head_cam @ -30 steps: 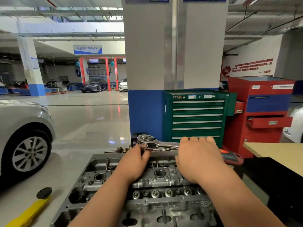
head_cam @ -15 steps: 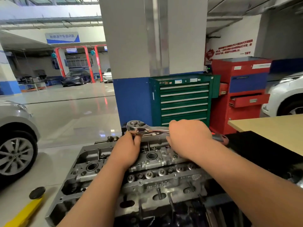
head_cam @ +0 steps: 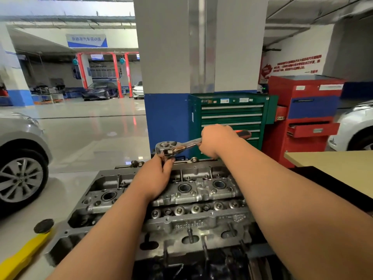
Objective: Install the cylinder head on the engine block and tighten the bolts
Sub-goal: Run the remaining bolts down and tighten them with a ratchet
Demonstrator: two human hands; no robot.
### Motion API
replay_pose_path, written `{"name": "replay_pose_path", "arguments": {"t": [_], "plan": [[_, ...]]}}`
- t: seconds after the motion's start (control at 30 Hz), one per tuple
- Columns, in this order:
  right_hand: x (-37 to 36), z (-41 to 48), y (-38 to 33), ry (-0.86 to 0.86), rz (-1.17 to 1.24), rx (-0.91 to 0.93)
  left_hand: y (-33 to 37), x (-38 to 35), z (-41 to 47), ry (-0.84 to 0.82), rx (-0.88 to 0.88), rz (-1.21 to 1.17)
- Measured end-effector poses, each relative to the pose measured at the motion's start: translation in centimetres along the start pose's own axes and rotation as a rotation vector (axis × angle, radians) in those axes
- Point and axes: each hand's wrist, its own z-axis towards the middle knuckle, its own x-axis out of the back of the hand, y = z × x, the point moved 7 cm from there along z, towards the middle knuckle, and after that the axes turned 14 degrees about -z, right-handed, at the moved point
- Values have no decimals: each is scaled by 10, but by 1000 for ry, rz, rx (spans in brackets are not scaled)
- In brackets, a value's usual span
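Note:
A grey metal cylinder head (head_cam: pixel 193 201) lies on the engine block (head_cam: pixel 201 265) in front of me. A chrome ratchet wrench (head_cam: pixel 177 147) with an orange-and-black grip stands over the head's far edge. My left hand (head_cam: pixel 155 178) pinches the socket stem just under the ratchet's round head. My right hand (head_cam: pixel 217 139) grips the handle, with the orange end sticking out past it to the right. The bolt beneath the socket is hidden by my left hand.
A green tool cabinet (head_cam: pixel 232 118) and a red one (head_cam: pixel 308 118) stand behind the engine by a blue-and-white pillar (head_cam: pixel 167 118). A tan table (head_cam: pixel 333 168) is at right. A silver car (head_cam: pixel 18 158) is at left, a yellow lift arm (head_cam: pixel 22 255) low left.
My right hand has swung the ratchet handle away from me, toward the green cabinet. My left hand stays under the ratchet head. The view has tilted down.

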Motion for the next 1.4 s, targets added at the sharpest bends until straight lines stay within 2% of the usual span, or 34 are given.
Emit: {"name": "replay_pose_path", "arguments": {"t": [0.23, 0.4, 0.5, 0.57, 0.7, 0.83, 1.0, 1.4], "plan": [[-5, -9, 3, 43, 21, -80, -3, 0, 2, -2, -2, 5], [-6, -3, 8, 76, 71, -13, 14, 6, 0, 66, -42, 33], [14, 6, 34, 211, 30, -17, 43, 7, 7, 184, -98, 22], [22, 2, 61, 263, -22, -61, 60, -8, 13, 159, -110, -14], [-2, -25, 81, 123, -112, -77, 60, -52, 11, -13, -40, -52], [-24, -48, 80, 71, -57, -76, 47, -57, 9, 13, -34, -73], [0, -61, 80, 109, -150, -55, 48, -54, 9, -1, -38, -120], [38, -107, 30, -57, -239, -8, 45, -62, 9, -47, 14, -97]]}}
